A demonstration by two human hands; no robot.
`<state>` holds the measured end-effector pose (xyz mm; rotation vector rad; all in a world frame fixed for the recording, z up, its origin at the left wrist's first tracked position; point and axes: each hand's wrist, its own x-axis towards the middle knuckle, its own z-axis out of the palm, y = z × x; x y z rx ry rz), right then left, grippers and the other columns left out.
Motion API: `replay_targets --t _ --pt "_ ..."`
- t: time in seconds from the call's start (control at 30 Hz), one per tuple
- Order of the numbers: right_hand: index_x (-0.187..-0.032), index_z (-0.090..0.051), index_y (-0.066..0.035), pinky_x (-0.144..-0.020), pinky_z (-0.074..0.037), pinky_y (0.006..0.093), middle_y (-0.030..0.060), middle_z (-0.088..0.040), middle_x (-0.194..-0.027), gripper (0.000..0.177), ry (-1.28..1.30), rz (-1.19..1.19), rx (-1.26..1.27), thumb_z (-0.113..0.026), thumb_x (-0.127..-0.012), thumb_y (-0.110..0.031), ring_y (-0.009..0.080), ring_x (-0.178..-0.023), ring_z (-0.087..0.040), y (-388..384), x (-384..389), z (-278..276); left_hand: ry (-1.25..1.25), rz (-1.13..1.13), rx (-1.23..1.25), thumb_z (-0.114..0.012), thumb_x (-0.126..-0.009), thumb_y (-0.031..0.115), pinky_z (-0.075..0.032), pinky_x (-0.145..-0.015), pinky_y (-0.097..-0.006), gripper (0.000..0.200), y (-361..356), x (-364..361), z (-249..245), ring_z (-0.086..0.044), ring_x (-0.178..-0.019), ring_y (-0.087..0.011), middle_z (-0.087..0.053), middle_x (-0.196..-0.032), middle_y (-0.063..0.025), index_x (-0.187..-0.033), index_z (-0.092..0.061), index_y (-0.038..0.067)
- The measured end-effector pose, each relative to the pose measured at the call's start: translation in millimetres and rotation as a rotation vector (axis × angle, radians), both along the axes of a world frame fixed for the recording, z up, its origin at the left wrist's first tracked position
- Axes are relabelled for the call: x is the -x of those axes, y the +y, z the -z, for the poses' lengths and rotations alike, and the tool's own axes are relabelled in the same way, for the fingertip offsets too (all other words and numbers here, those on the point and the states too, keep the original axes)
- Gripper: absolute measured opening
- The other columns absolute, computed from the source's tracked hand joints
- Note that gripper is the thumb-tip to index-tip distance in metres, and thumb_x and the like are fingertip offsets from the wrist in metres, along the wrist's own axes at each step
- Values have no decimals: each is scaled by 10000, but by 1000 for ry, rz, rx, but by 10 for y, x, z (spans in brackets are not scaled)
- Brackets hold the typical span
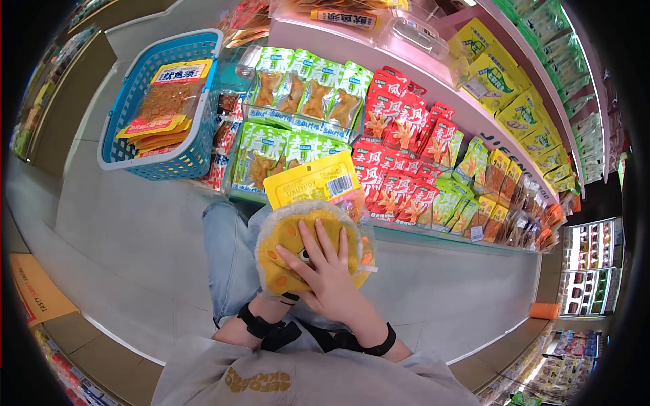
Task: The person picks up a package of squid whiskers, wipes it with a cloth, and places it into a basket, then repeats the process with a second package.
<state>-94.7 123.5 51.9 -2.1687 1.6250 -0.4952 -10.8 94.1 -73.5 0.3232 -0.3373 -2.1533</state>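
Note:
In front of my lap is a round yellow plush cloth (274, 260) with a pale fluffy edge, orange spots and part of a cartoon eye showing. My right hand (328, 271) lies flat on top of it, fingers spread. My left hand reaches in beneath the cloth from the left wrist (261, 318); its fingers are hidden. A yellow snack packet (313, 183) with a barcode sticks out above the cloth, and its clear lower part shows at the right side. What holds the packet underneath cannot be seen.
A blue plastic basket (215, 101) with several yellow-and-red snack packets (169, 95) stands at the upper left. Ahead, a tiered shelf carries green packets (318, 88), red packets (399, 162) and yellow bags (501, 81). A glass ledge (420, 233) runs along its front.

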Motion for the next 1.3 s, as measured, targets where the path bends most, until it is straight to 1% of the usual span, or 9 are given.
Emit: replay_targets --t 0.17,0.3,0.53,0.73,0.8,0.9,1.0,1.13,1.3 --pt "-1208 -491 -162 -1024 -80 539 92 -345 -1346 555 25 155 102 -484 -658 -87 323 -1276 -238 -156 14 248 -283 -180 235 -280 -886 502 -262 -1013 -444 603 42 -126 197 -349 -1218 -266 -339 -1334 -119 -1324 -274 88" --pt "-1188 -486 -104 -1027 -143 494 101 -398 -1303 521 0 449 139 -479 -674 -14 312 -1256 -281 -174 407 234 197 165 -164 -351 -881 456 -287 -990 -466 564 -203 -197 -395 -379 -1194 -277 -381 -1311 -101 -1314 -307 98" --pt "-1199 -409 3 -838 -420 309 93 -504 -1123 326 -1334 1117 296 -404 -892 -106 177 -1004 -506 310 1450 602 303 320 -235 -329 -894 435 -259 -1008 -428 558 -126 -195 -298 -368 -1197 -266 -355 -1325 -90 -1317 -292 73" --pt "-1161 -455 -31 -882 -401 358 118 -491 -1166 335 -678 742 201 -418 -828 -35 239 -1099 -458 434 1015 232 10 429 -109 -340 -889 437 -264 -1010 -424 575 -76 137 -357 -332 -1225 -256 -323 -1346 -90 -1332 -258 79" --pt "-1196 -451 -69 -1036 -181 448 135 -400 -1299 489 -487 298 206 -495 -712 -12 303 -1252 -297 254 867 103 -194 457 14 -332 -892 438 -264 -1013 -427 578 10 271 -430 -326 -1231 -257 -327 -1343 -91 -1341 -236 86" --pt "-1212 -443 -129 -1040 -110 508 83 -397 -1307 608 -227 272 75 -525 -624 -1 298 -1266 -259 254 785 287 319 509 -225 -297 -876 480 -263 -1009 -454 609 100 307 -119 -320 -1236 -277 -313 -1356 -99 -1343 -244 93" --pt "-1222 -426 -143 -1034 -103 525 74 -385 -1319 600 -311 370 31 -528 -649 2 260 -1259 -285 320 998 448 -147 537 -193 -299 -899 433 -272 -1006 -446 570 123 304 -296 -321 -1235 -269 -311 -1350 -95 -1341 -232 79" --pt "-1215 -433 -108 -986 -251 474 123 -466 -1235 506 -423 602 168 -473 -727 17 299 -1163 -412 541 1314 899 -237 547 -228 -294 -874 502 -238 -1014 -457 637 101 280 -488 -311 -1237 -308 -292 -1359 -144 -1342 -240 74" --pt "-1130 -470 18 -787 -426 354 216 -581 -974 330 -578 922 -112 -382 -812 20 358 -913 -564 721 1702 1002 -161 410 -231 -325 -829 592 -236 -1004 -486 719 -229 -6 -897 -319 -1223 -341 -320 -1338 -172 -1339 -264 90"
